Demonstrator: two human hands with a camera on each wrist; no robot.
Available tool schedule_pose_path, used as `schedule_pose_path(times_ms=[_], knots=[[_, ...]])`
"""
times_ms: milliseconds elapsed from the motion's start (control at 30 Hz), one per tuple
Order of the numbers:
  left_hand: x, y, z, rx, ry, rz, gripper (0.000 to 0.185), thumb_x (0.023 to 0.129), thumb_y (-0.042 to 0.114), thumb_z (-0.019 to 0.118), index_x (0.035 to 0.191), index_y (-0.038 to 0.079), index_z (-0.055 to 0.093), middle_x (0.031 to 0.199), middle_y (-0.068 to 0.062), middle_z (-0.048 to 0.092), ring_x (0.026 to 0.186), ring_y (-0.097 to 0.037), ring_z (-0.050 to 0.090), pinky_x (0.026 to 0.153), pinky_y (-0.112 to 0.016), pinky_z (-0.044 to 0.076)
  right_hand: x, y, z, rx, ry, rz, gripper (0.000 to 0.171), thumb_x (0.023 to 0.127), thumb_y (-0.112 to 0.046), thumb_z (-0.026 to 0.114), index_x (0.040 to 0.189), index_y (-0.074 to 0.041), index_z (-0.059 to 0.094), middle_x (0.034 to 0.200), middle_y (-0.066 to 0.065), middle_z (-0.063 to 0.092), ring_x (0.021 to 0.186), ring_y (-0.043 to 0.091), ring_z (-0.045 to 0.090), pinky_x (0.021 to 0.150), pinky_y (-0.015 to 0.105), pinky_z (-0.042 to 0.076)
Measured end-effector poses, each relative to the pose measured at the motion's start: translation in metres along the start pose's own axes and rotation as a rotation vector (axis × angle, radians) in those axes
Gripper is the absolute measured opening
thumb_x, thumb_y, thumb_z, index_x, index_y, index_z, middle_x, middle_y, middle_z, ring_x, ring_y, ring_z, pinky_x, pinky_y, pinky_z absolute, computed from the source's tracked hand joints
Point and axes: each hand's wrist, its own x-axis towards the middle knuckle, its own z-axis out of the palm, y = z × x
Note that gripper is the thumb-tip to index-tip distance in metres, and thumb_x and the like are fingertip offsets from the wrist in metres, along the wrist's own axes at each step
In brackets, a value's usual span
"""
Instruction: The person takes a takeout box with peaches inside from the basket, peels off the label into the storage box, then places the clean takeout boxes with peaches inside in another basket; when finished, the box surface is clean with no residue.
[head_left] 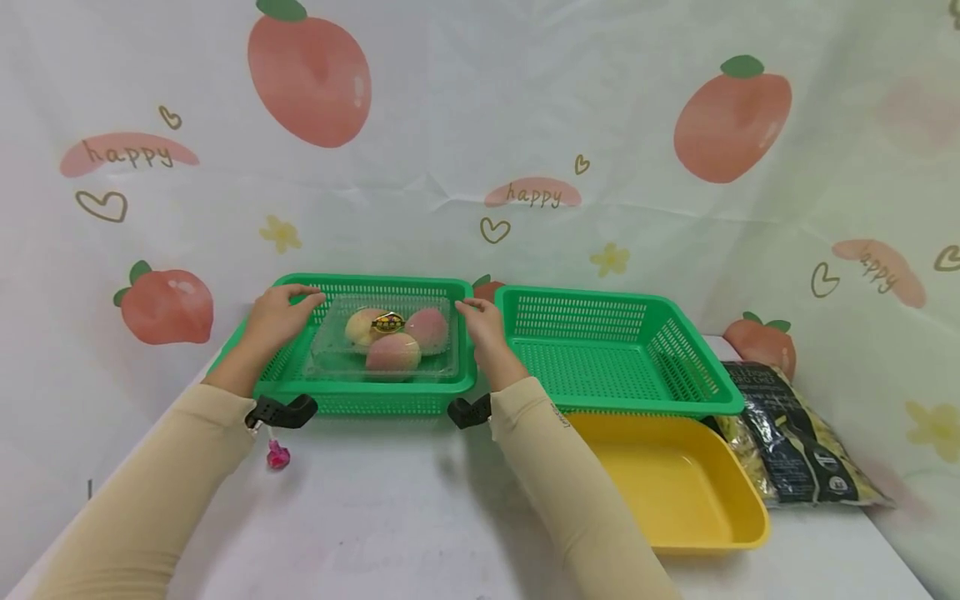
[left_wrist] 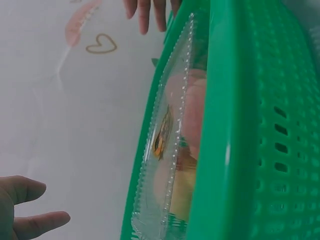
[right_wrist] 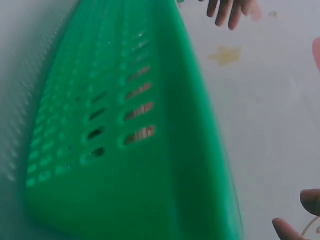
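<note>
Fingers point(head_left: 300, 298) of both hands relaxed, touching clear ridged clamshell point(head_left: 386, 337) (peaches inside) | perforated green basket point(head_left: 360, 400)

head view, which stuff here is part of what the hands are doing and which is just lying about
In hand:
- clear plastic clamshell box of peaches
- green slotted plastic basket on the left, which holds the box
- left hand and right hand, one at each end of the box

Lying about:
- empty green slotted plastic basket on the right
- yellow plastic tray
- dark snack bag
- small pink lollipop
</note>
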Motion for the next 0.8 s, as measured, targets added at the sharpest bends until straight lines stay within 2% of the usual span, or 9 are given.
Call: schedule_pose_path(times_ms=[133, 200, 300, 433, 500, 600, 733, 800], knots=[[0.007, -0.004, 0.002, -0.022, -0.028, -0.024, 0.060, 0.099, 0.043, 0.034, 0.139, -0.001, 0.039, 0.145, -0.029, 0.031, 0.116, -0.044, 0.045, 0.077, -0.050, 0.042, 0.011, -0.003, 0.001, 0.021, -0.019, 0.068, 0.046, 0.096, -0.026, 0.052, 0.138, -0.009, 0.044, 0.150, 0.008, 0.031, 0.141, 0.030, 0.023, 0.114, 0.051, 0.023], [0.010, -0.006, 0.003, -0.033, -0.039, -0.032, 0.059, 0.099, 0.042, 0.034, 0.140, -0.001, 0.038, 0.146, -0.029, 0.030, 0.116, -0.043, 0.045, 0.078, -0.050, 0.042, 0.017, -0.004, 0.000, 0.035, -0.020, 0.104, 0.047, 0.096, -0.027, 0.053, 0.138, -0.010, 0.044, 0.151, 0.008, 0.030, 0.142, 0.030, 0.020, 0.115, 0.050, 0.021], [0.014, -0.009, 0.003, -0.045, -0.047, -0.046, 0.060, 0.099, 0.042, 0.034, 0.140, -0.001, 0.037, 0.146, -0.029, 0.030, 0.121, -0.046, 0.041, 0.087, -0.056, 0.042, 0.025, -0.006, -0.001, 0.053, -0.013, 0.147, 0.050, 0.095, -0.029, 0.053, 0.140, -0.011, 0.042, 0.153, 0.007, 0.025, 0.143, 0.030, 0.018, 0.116, 0.047, 0.021], [0.022, -0.015, 0.004, -0.091, -0.033, -0.064, 0.059, 0.099, 0.039, 0.034, 0.140, -0.002, 0.036, 0.145, -0.030, 0.032, 0.129, -0.047, 0.033, 0.101, -0.060, 0.035, 0.035, -0.006, -0.004, 0.083, 0.014, 0.168, 0.054, 0.094, -0.031, 0.054, 0.142, -0.012, 0.038, 0.155, 0.007, 0.020, 0.143, 0.030, 0.018, 0.116, 0.044, 0.023], [0.026, -0.019, 0.004, -0.120, -0.046, -0.075, 0.058, 0.100, 0.038, 0.033, 0.141, -0.003, 0.034, 0.145, -0.030, 0.031, 0.130, -0.048, 0.031, 0.103, -0.060, 0.033, 0.039, -0.004, -0.005, 0.098, 0.032, 0.169, 0.053, 0.094, -0.028, 0.055, 0.142, -0.012, 0.038, 0.155, 0.008, 0.020, 0.143, 0.031, 0.018, 0.116, 0.044, 0.023], [0.032, -0.023, 0.006, -0.163, -0.113, -0.100, 0.060, 0.100, 0.037, 0.031, 0.144, -0.004, 0.026, 0.149, -0.030, 0.023, 0.134, -0.048, 0.024, 0.107, -0.060, 0.028, 0.041, 0.003, -0.005, 0.076, 0.025, 0.151, 0.046, 0.095, -0.023, 0.054, 0.138, -0.009, 0.045, 0.153, 0.008, 0.026, 0.143, 0.031, 0.020, 0.116, 0.045, 0.022], [0.039, -0.028, 0.009, -0.196, -0.189, -0.120, 0.064, 0.100, 0.039, 0.030, 0.147, -0.002, 0.016, 0.154, -0.025, 0.010, 0.138, -0.048, 0.013, 0.110, -0.061, 0.021, 0.042, 0.011, -0.002, -0.012, -0.014, 0.075, 0.037, 0.095, -0.013, 0.051, 0.132, -0.008, 0.053, 0.150, 0.008, 0.034, 0.142, 0.029, 0.021, 0.115, 0.047, 0.024], [0.042, -0.032, 0.011, -0.207, -0.209, -0.119, 0.068, 0.099, 0.043, 0.032, 0.148, 0.000, 0.013, 0.155, -0.024, 0.006, 0.139, -0.048, 0.008, 0.109, -0.063, 0.018, 0.042, 0.013, -0.001, -0.057, -0.020, 0.029, 0.038, 0.094, -0.006, 0.050, 0.133, -0.008, 0.052, 0.151, 0.008, 0.032, 0.143, 0.029, 0.021, 0.113, 0.046, 0.027]])
